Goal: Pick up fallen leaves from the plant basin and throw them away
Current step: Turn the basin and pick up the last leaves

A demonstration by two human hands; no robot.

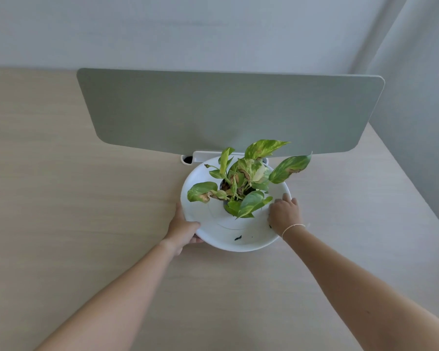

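Note:
A white round basin [249, 243] sits on the wooden desk, with a small potted plant [243, 181] of green and yellow leaves, some browned, standing in it. My left hand [183, 230] grips the basin's left rim, thumb on top. My right hand [284, 214] reaches into the right side of the basin, fingers curled down near the plant's lower leaves; what the fingers hold is hidden. A small dark bit of debris [238, 238] lies on the basin floor near the front, and a dark speck shows by my right hand.
A grey-green desk divider panel [228, 110] stands right behind the basin on a white bracket [205, 156]. The light wooden desk [86, 198] stretches left and toward me. Its right edge runs diagonally past my right arm.

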